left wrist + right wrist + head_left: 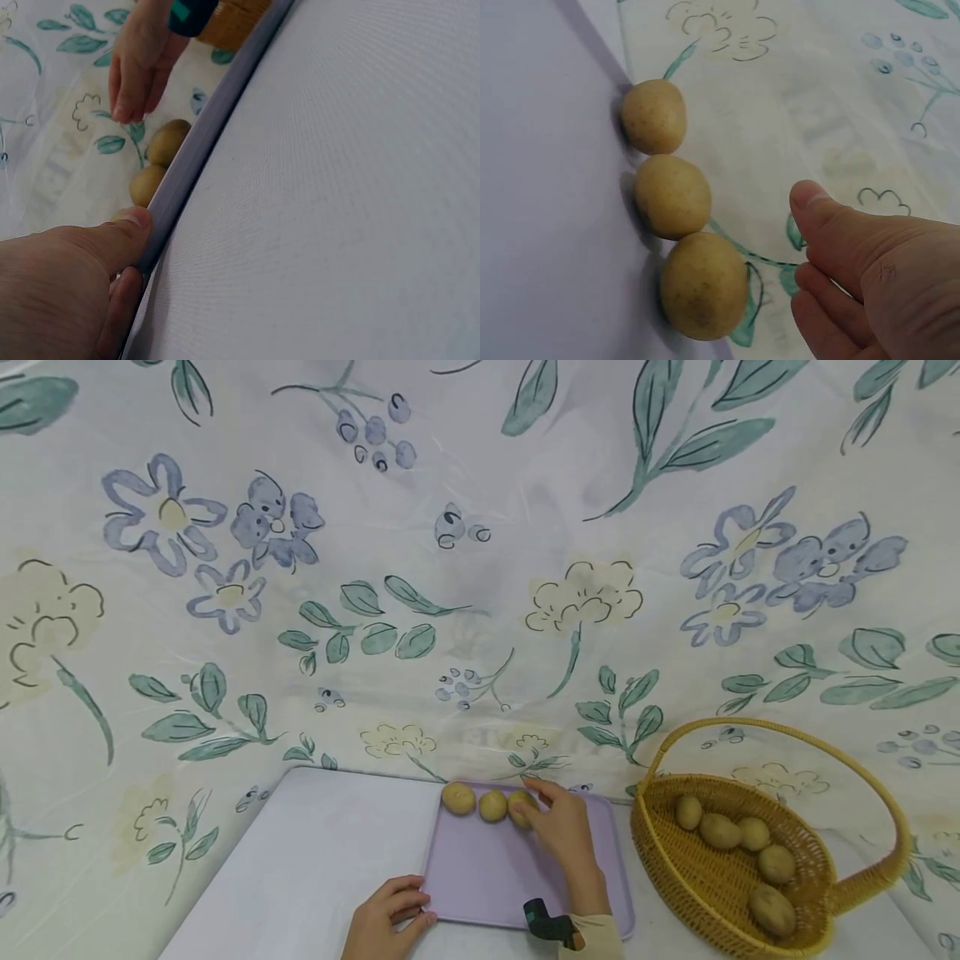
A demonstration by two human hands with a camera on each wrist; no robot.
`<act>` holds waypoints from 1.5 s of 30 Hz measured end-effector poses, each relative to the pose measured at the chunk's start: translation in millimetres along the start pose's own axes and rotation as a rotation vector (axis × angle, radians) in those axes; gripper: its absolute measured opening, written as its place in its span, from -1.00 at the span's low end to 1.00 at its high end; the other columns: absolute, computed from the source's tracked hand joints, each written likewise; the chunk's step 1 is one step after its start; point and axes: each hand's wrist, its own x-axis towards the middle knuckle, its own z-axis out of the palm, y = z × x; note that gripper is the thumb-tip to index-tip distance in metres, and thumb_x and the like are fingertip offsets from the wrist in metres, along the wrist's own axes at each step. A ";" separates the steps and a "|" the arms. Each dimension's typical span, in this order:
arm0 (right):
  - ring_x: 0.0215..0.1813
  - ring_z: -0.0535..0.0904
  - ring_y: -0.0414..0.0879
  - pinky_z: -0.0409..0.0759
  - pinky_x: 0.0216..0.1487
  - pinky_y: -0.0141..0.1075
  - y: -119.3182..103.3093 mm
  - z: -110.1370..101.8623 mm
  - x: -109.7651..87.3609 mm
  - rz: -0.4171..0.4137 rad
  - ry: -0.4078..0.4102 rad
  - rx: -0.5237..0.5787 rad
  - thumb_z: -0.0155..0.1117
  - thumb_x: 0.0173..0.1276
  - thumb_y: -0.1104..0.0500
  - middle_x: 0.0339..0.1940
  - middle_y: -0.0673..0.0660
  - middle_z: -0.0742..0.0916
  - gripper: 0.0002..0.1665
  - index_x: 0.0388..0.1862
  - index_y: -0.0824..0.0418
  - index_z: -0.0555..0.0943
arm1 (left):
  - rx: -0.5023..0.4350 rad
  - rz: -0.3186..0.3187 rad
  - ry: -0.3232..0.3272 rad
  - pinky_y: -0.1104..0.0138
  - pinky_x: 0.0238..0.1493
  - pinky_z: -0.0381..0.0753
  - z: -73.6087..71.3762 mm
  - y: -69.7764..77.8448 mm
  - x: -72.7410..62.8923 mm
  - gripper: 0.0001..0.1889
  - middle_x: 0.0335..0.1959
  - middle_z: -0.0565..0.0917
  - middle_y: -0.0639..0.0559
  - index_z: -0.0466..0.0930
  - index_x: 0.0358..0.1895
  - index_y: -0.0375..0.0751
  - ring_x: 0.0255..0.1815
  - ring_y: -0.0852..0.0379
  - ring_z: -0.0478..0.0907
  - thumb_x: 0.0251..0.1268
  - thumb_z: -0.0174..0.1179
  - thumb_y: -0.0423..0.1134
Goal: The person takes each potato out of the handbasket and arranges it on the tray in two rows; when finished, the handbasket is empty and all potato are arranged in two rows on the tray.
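Note:
Three potatoes stand in a row along the back edge of a lilac tray [487, 877]: a left one [458, 797], a middle one [492, 806] and a right one [521, 810]. My right hand [562, 827] is over the back right of the tray, its fingertips overlapping the right potato in the head view. In the right wrist view a gap shows between this hand [877, 277] and the nearest potato [704, 286]; it holds nothing. My left hand [386, 918] grips the tray's front left edge, thumb on the rim [196, 142] and fingers along its outer side.
A wicker basket [652, 860] with a tall handle stands right of the tray, with several potatoes [771, 910] inside. The white tabletop [315, 860] extends to the left. A floral cloth [480, 610] hangs behind the table.

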 end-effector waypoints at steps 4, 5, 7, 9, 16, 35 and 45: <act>0.14 0.73 0.18 0.77 0.21 0.02 -4.4 -7.6 -1.5 0.006 -0.021 -0.007 0.60 0.19 0.16 0.14 0.21 0.78 -0.56 0.07 0.16 0.76 | -0.007 0.036 0.038 0.51 -0.21 0.83 2.1 -1.2 -1.5 -0.76 -0.12 0.74 0.02 0.78 -0.40 -0.16 -0.14 0.47 0.66 -0.18 0.60 -0.48; 0.14 0.73 0.19 0.77 0.20 0.03 -5.5 -9.7 -1.6 0.000 -0.029 -0.011 0.60 0.19 0.15 0.14 0.21 0.77 -0.56 0.07 0.16 0.76 | -0.007 0.044 0.045 0.51 -0.22 0.83 2.3 -1.2 -1.7 -0.75 -0.12 0.74 0.02 0.78 -0.40 -0.16 -0.15 0.48 0.66 -0.19 0.60 -0.48; 0.16 0.72 0.19 0.76 0.22 0.04 -7.4 -13.9 -1.9 0.008 -0.050 -0.017 0.60 0.19 0.13 0.16 0.21 0.77 -0.56 0.07 0.13 0.76 | -0.013 0.055 0.056 0.50 -0.22 0.83 2.5 -0.9 -1.8 -0.74 -0.13 0.75 0.03 0.78 -0.40 -0.16 -0.15 0.47 0.66 -0.20 0.59 -0.49; 0.18 0.71 0.19 0.75 0.24 0.05 -8.6 -18.5 -1.9 0.014 -0.071 -0.013 0.60 0.18 0.13 0.18 0.20 0.76 -0.55 0.07 0.12 0.76 | -0.008 0.060 0.063 0.50 -0.23 0.83 2.6 -0.9 -1.7 -0.74 -0.13 0.75 0.04 0.78 -0.40 -0.16 -0.14 0.47 0.66 -0.21 0.60 -0.49; 0.20 0.70 0.17 0.75 0.27 0.02 -9.2 -32.5 -2.8 -0.018 -0.100 -0.004 0.61 0.17 0.12 0.14 0.13 0.78 -0.56 0.06 0.07 0.77 | -0.018 0.050 0.056 0.54 -0.21 0.82 2.6 -1.2 -1.7 -0.75 -0.11 0.75 0.03 0.78 -0.38 -0.15 -0.14 0.43 0.68 -0.18 0.60 -0.47; 0.19 0.71 0.17 0.75 0.26 -0.01 -17.4 -56.8 -7.9 -0.049 -0.083 -0.029 0.61 0.16 0.20 0.10 0.15 0.80 -0.54 0.07 0.15 0.76 | -0.040 0.032 0.041 0.51 -0.22 0.83 2.6 -3.1 -1.5 -0.77 -0.11 0.74 -0.02 0.77 -0.38 -0.20 -0.18 0.51 0.66 -0.15 0.59 -0.46; 0.21 0.71 0.16 0.75 0.26 0.01 -17.8 -66.8 -13.3 -0.015 -0.043 -0.047 0.61 0.16 0.18 0.09 0.13 0.81 -0.54 0.08 0.14 0.76 | -0.033 0.020 0.036 0.50 -0.22 0.83 1.9 -2.1 -0.7 -0.77 -0.11 0.74 -0.01 0.78 -0.38 -0.20 -0.19 0.53 0.65 -0.16 0.59 -0.48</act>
